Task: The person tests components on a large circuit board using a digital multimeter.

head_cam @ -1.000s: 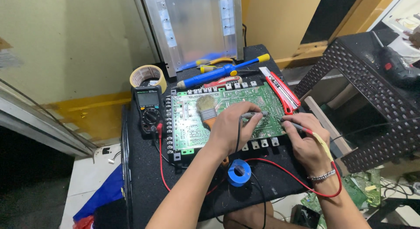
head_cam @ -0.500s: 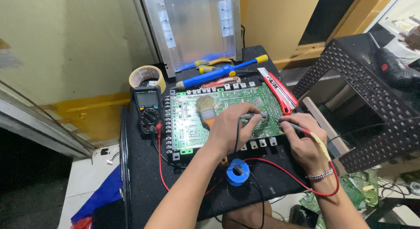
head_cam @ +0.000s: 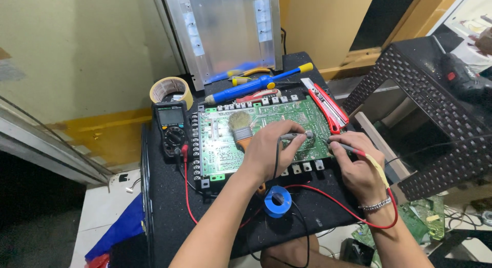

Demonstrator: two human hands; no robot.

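A dark tabletop (head_cam: 169,211) carries everything here. At its back, a tall translucent panel (head_cam: 225,32) leans upright against the wall. The largest thing lying flat is the green circuit board (head_cam: 220,145), rectangular, densely set with small parts, with rows of pale square components along its near, far and left edges; it sits in the middle of the tabletop. Left of it, touching its edge, lies a dark multimeter (head_cam: 171,127) with a dial and a screen. Behind the board are a blue screwdriver (head_cam: 256,83) with a yellow end, a roll of tan tape (head_cam: 171,89) and, along the right edge, a red and white utility knife (head_cam: 325,105). A paintbrush (head_cam: 240,125) rests on the board, its handle running under the left hand. A small blue roll (head_cam: 277,201) lies in front of the board, with a red lead (head_cam: 328,199) looping past it.

Against the frames from a second ago, the scene is nearly the same: both hands remain over the right half of the board, and the whole view has only shifted slightly.

The left hand (head_cam: 269,147) is curled over the board, its fingers closed on a black probe (head_cam: 296,136) whose tip points to the right onto the board. The right hand (head_cam: 359,163) pinches a red probe (head_cam: 348,147), tip down near the board's right edge, close to the other probe.
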